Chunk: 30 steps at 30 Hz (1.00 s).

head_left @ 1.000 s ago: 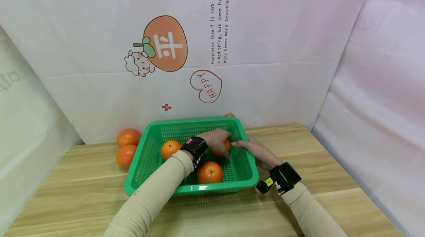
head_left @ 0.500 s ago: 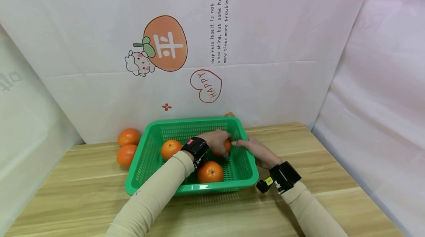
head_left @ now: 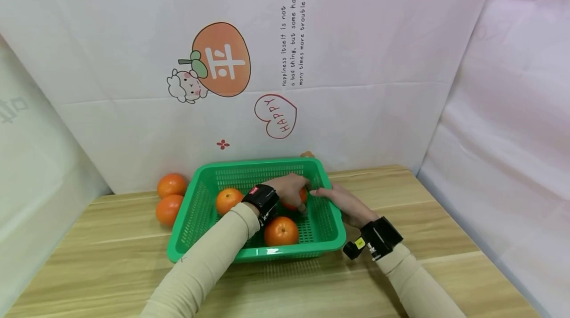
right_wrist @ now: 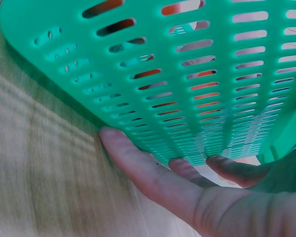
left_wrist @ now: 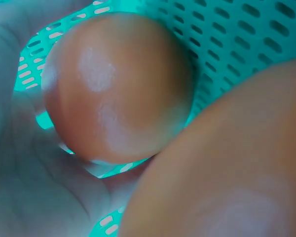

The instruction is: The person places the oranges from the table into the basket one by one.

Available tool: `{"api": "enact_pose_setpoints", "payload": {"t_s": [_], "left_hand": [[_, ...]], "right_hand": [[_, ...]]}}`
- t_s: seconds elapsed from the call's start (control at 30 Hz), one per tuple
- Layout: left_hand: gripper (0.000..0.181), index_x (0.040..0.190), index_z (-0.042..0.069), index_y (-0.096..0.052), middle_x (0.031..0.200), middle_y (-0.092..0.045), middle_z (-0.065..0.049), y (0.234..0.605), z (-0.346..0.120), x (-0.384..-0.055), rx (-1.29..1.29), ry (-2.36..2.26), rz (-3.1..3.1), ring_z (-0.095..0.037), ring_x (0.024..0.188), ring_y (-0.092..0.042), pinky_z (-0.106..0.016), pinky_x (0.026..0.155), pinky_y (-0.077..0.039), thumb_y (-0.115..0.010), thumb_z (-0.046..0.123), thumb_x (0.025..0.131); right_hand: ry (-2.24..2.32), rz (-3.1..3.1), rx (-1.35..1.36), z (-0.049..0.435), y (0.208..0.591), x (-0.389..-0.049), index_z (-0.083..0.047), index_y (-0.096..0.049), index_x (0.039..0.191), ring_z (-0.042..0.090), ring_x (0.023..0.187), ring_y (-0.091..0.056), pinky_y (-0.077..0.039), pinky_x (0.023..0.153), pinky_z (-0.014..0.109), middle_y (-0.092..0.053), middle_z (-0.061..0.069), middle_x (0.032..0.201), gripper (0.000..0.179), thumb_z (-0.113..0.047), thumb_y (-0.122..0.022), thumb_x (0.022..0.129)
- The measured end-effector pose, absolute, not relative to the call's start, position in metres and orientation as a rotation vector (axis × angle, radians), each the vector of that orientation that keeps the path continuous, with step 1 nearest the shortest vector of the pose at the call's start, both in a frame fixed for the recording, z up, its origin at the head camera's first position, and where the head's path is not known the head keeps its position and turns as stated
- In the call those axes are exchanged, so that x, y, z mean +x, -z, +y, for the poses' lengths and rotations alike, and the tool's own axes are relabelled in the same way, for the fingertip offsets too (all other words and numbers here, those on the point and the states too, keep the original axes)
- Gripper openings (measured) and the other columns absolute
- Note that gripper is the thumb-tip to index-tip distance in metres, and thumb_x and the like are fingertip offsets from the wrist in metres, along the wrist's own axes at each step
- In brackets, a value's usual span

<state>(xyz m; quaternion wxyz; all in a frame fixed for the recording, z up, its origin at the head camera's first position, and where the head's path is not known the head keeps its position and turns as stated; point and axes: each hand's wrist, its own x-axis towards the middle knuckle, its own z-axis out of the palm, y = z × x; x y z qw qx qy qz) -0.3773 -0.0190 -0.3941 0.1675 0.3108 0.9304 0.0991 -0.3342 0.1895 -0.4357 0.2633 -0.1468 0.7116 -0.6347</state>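
A green plastic basket (head_left: 249,257) with slotted walls stands on the table. Inside it my left hand (head_left: 290,188) curls around an orange (left_wrist: 118,89) near the basket's right end; in the head view the hand partly covers that fruit. Two more oranges lie in the basket, one (head_left: 282,231) near the front wall and another (head_left: 228,201) left of my wrist. My right hand (head_left: 349,204) holds the basket's right side, the thumb over the rim. In the right wrist view its fingers (right_wrist: 153,180) lie along the outside of the slotted wall.
Two oranges (head_left: 169,209) sit on the table against the basket's left side. The wooden tabletop (head_left: 89,258) runs back to a printed white cloth (head_left: 356,120). White cloth also hangs at both sides.
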Motion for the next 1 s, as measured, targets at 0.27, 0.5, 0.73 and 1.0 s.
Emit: {"api": "enact_pose_setpoints", "payload": {"t_s": [0.27, 0.5, 0.73, 1.0], "left_hand": [[0.067, 0.148, 0.012, -0.057, 0.15, -0.059, -0.009, 0.388, -0.023, -0.372, 0.916, -0.329, 2.69, -0.023, 0.129, -0.06, -0.04, 0.107, -0.055, -0.083, 0.032, 0.09], [0.065, 0.144, 0.011, -0.061, 0.144, -0.064, -0.007, 0.386, -0.025, -0.378, 0.955, -0.354, 2.739, -0.022, 0.124, -0.061, -0.038, 0.104, -0.056, -0.085, 0.032, 0.087], [0.061, 0.142, 0.011, -0.063, 0.144, -0.064, -0.007, 0.376, -0.026, -0.37, 0.982, -0.307, 2.776, -0.024, 0.128, -0.061, -0.04, 0.106, -0.056, -0.084, 0.032, 0.089], [0.054, 0.141, 0.013, -0.063, 0.142, -0.064, -0.006, 0.367, -0.027, -0.365, 0.99, -0.264, 2.822, -0.023, 0.128, -0.061, -0.04, 0.105, -0.056, -0.075, 0.038, 0.096]], "right_hand": [[1.718, 1.914, -0.408, 0.189, 0.436, -0.334, 0.0, -0.028, 0.16, 0.043, 0.125, -0.067, -0.063, 0.096, 0.052, -0.058, 0.03, 0.145, 0.068, -0.036, -0.053, 0.107], [1.715, 1.917, -0.422, 0.189, 0.436, -0.334, 0.0, -0.029, 0.159, 0.042, 0.124, -0.068, -0.063, 0.095, 0.051, -0.054, 0.034, 0.146, 0.068, -0.036, -0.054, 0.107], [1.705, 1.929, -0.406, 0.189, 0.435, -0.335, -0.002, -0.031, 0.159, 0.043, 0.124, -0.069, -0.064, 0.094, 0.051, -0.056, 0.032, 0.147, 0.067, -0.036, -0.054, 0.107], [1.716, 1.912, -0.392, 0.189, 0.435, -0.334, -0.005, -0.031, 0.16, 0.044, 0.125, -0.068, -0.063, 0.094, 0.052, -0.055, 0.031, 0.149, 0.066, -0.036, -0.054, 0.107]]}}
